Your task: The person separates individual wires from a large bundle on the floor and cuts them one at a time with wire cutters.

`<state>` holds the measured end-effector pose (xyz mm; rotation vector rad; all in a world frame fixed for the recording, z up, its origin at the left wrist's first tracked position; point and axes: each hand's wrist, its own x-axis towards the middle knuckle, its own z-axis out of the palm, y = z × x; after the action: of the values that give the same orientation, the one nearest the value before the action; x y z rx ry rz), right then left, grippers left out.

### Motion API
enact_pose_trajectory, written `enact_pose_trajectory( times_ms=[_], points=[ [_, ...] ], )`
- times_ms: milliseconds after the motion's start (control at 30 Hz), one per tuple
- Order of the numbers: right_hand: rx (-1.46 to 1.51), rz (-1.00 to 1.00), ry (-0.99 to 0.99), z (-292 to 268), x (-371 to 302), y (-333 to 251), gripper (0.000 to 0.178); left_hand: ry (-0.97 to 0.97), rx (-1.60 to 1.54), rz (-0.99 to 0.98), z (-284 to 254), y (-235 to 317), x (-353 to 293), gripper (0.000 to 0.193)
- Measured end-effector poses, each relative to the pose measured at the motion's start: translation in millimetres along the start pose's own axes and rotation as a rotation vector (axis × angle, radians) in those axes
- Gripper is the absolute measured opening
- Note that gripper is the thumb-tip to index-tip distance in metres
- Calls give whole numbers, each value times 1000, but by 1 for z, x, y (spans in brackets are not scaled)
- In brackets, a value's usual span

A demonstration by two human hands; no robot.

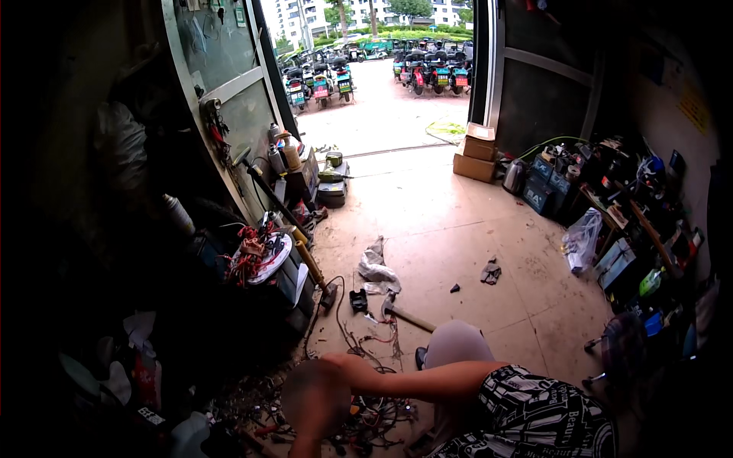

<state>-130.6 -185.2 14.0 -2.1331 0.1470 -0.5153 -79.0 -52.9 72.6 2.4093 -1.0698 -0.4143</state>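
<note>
Two bare hands were close together above one tangle of wires, which spread below and around them, too knotted to count. A round blur covered the left hand and reached the right hand, so I could not tell whether either was clenched, released or grasping a wire. Ahead of the right hand lay one black part; ahead and rightward, one hammer; beyond both, one pale rag. Two boxes stood stacked far ahead, rightward. Pale lettering covered the right sleeve; left of the left hand, one red packet bore pale characters.
</note>
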Motion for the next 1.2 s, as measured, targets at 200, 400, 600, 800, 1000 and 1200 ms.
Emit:
enact_pose_trajectory(
  times_ms=[200,400,600,800,1000,1200],
  points=[
    [80,79,-236,11,-6,14,31,35,444,-34,7,9,1,31],
    [267,269,-129,-3,8,-7,31,90,5,143,39,-48,-4,38],
    [397,436,-173,-16,11,-4,18,118,128,100,59,-70,19,24],
    [253,463,-142,0,5,-16,24,156,-1023,-242,43,-78,3,16],
    [65,426,-257,-2,-5,-16,32,226,-1253,-324,19,-68,4,18],
    [-130,161,-254,-4,-8,-9,38,184,-1231,-300,17,-65,1,22]
  ],
)
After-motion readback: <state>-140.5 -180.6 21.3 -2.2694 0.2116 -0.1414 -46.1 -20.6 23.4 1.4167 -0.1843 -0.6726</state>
